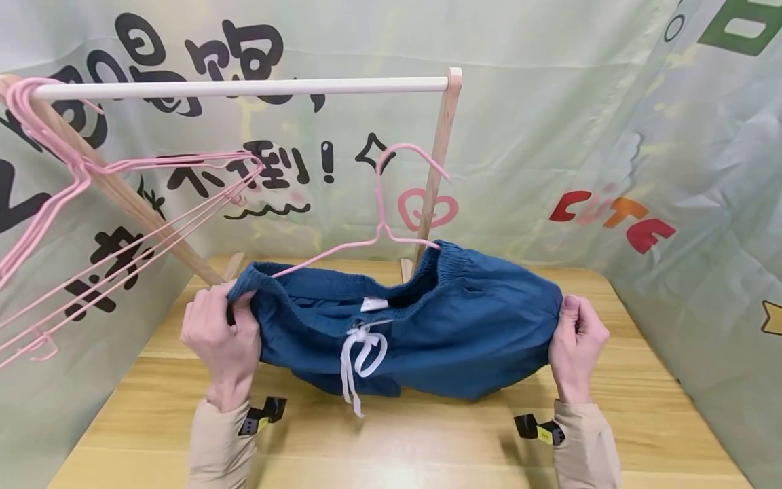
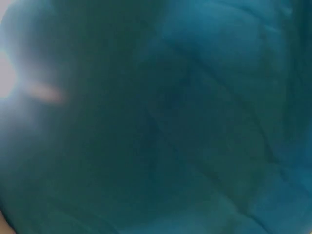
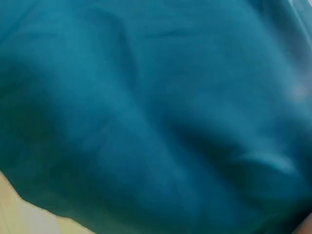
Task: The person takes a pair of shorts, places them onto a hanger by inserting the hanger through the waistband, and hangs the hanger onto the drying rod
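Blue drawstring shorts (image 1: 476, 319) are stretched between my two hands above the table, with a white cord tied in a bow at the front. My left hand (image 1: 222, 333) grips the waistband's left end. On the other side, my right hand (image 1: 577, 339) pinches the fabric at the right edge. A pink hanger (image 1: 348, 246) reaches down into the waist opening, its hook upright and off the rail; its lower part is hidden inside. Close blue cloth (image 2: 219, 122) fills the left wrist view, and more blue fabric (image 3: 146, 122) covers most of the right wrist view.
At the left, several pink hangers (image 1: 79, 166) hang from a white rail (image 1: 244, 87) with wooden posts (image 1: 442, 136). Below lies a wooden table (image 1: 391, 455). Printed cloth walls (image 1: 519, 149) enclose the back and sides.
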Demonstrator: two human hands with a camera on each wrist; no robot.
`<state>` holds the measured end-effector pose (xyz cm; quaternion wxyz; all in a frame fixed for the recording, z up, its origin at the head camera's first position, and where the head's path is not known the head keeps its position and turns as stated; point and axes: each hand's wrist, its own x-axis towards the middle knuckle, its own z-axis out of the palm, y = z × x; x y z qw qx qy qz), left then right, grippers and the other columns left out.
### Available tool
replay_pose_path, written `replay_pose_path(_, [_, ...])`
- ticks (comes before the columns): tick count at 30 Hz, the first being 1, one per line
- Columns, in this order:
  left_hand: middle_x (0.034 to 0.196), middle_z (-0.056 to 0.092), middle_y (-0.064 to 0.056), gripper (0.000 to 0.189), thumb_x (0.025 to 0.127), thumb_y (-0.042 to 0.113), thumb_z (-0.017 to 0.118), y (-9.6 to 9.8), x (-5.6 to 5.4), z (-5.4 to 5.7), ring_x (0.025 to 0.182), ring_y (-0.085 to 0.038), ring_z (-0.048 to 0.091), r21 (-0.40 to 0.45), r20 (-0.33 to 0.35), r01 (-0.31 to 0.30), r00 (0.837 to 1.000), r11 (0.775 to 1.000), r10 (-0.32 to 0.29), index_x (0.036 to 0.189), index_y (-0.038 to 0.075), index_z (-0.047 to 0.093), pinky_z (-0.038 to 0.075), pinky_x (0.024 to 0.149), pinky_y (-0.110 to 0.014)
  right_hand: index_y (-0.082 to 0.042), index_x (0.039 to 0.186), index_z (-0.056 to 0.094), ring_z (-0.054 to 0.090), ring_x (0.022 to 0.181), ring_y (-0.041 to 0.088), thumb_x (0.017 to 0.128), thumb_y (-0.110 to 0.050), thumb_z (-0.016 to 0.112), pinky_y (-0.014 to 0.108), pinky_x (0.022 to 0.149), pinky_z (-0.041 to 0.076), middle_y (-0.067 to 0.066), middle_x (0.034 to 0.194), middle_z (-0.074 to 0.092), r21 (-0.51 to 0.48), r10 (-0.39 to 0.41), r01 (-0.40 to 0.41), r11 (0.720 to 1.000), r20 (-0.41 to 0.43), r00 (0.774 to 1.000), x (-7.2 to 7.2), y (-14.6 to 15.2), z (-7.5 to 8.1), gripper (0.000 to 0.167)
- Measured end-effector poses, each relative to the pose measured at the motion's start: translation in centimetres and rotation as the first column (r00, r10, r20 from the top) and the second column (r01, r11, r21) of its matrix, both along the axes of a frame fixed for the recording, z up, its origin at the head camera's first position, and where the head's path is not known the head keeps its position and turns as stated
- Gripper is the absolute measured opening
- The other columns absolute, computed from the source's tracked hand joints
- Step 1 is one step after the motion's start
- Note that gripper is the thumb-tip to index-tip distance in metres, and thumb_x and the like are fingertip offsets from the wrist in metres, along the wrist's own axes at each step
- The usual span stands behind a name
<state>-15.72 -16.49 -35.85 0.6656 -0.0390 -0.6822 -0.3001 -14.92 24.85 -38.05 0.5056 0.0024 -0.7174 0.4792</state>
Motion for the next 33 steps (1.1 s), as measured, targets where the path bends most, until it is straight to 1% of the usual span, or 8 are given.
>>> replay_pose_path(8, [0.068, 0.058, -0.025, 0.031, 0.094, 0.022, 0.069, -0.3, 0.2, 0.0, 0.063, -0.041, 0.051, 0.013, 0.046, 0.017, 0.999, 1.0, -0.018, 0.084, -0.007, 0.068, 0.03, 0.062, -0.044, 0.014, 0.076, 0.054, 0.042, 0.062, -0.007, 0.105, -0.012, 0.052, 0.014, 0.06, 0.031, -0.028, 0.064, 0.044, -0.056, 0.012, -0.007, 0.998, 0.1, 0.995, -0.2, 0.5, -0.3, 0.039])
replay_pose_path(13, [0.066, 0.057, -0.024, 0.037, 0.096, 0.029, 0.068, -0.1, 0.1, 0.0, 0.061, -0.04, 0.05, -0.005, 0.044, 0.035, 0.998, 0.999, -0.035, 0.084, -0.006, 0.069, 0.032, 0.061, -0.045, 0.011, 0.087, 0.063, 0.046, 0.066, -0.004, 0.105, -0.011, 0.05, 0.014, 0.063, 0.035, -0.025, 0.072, 0.052, -0.103, 0.023, -0.013, 0.995, 0.093, 0.995, -0.2, 0.6, -0.1, 0.032])
replay_pose_path(15, [0.066, 0.057, -0.023, 0.036, 0.096, 0.029, 0.068, 0.0, 0.1, 0.0, 0.06, -0.04, 0.05, -0.007, 0.035, 0.037, 0.999, 0.999, -0.036, 0.084, -0.006, 0.069, 0.032, 0.061, -0.046, 0.008, 0.1, 0.066, 0.052, 0.073, -0.001, 0.106, -0.01, 0.047, 0.013, 0.069, 0.039, -0.022, 0.083, 0.059, -0.115, 0.073, -0.065, 0.991, 0.064, 0.995, -0.1, 0.5, 0.0, 0.027])
replay_pose_path(18, [0.068, 0.06, -0.023, 0.035, 0.095, 0.028, 0.069, 0.1, 0.0, -0.1, 0.062, -0.04, 0.052, -0.022, 0.032, 0.04, 0.999, 0.999, -0.039, 0.085, -0.005, 0.07, 0.032, 0.062, -0.046, 0.004, 0.122, 0.062, 0.058, 0.09, 0.002, 0.106, -0.007, 0.044, 0.013, 0.081, 0.043, -0.016, 0.102, 0.063, -0.097, 0.18, -0.175, 0.98, 0.046, 0.983, 0.1, 0.3, 0.3, 0.027])
replay_pose_path(20, [0.07, 0.061, -0.023, 0.035, 0.096, 0.029, 0.068, 0.2, -0.1, -0.2, 0.063, -0.04, 0.052, -0.036, 0.034, 0.044, 0.998, 0.998, -0.043, 0.086, -0.005, 0.071, 0.033, 0.062, -0.045, 0.003, 0.131, 0.057, 0.06, 0.101, 0.003, 0.105, -0.006, 0.044, 0.013, 0.089, 0.044, -0.015, 0.113, 0.063, -0.066, 0.232, -0.227, 0.972, 0.064, 0.971, 0.4, 0.2, 0.4, 0.03])
replay_pose_path(23, [0.072, 0.063, -0.023, 0.037, 0.097, 0.031, 0.066, 0.3, -0.1, -0.2, 0.064, -0.04, 0.054, -0.048, 0.042, 0.057, 0.998, 0.997, -0.055, 0.087, -0.005, 0.071, 0.033, 0.062, -0.044, 0.003, 0.138, 0.053, 0.058, 0.106, 0.002, 0.105, -0.005, 0.046, 0.012, 0.092, 0.042, -0.016, 0.12, 0.061, -0.023, 0.3, -0.299, 0.954, 0.114, 0.947, 0.7, -0.1, 0.7, 0.035])
replay_pose_path(28, [0.072, 0.064, -0.022, 0.037, 0.097, 0.031, 0.066, 0.4, -0.1, -0.2, 0.066, -0.039, 0.054, -0.045, 0.042, 0.065, 0.997, 0.997, -0.063, 0.087, -0.004, 0.071, 0.033, 0.063, -0.044, 0.005, 0.131, 0.058, 0.059, 0.099, 0.005, 0.103, -0.001, 0.049, 0.014, 0.09, 0.044, -0.01, 0.117, 0.064, -0.042, 0.406, -0.404, 0.914, 0.091, 0.909, 0.7, -0.4, 0.6, 0.03])
replay_pose_path(33, [0.071, 0.064, -0.023, 0.039, 0.098, 0.031, 0.065, 0.3, -0.1, -0.1, 0.065, -0.039, 0.051, -0.043, 0.03, 0.061, 0.998, 0.997, -0.059, 0.086, -0.005, 0.071, 0.03, 0.064, -0.043, 0.003, 0.114, 0.063, 0.059, 0.09, 0.005, 0.1, 0.005, 0.051, 0.013, 0.081, 0.045, -0.01, 0.105, 0.065, -0.075, 0.422, -0.42, 0.904, 0.014, 0.906, 0.4, -0.6, 0.2, 0.018])
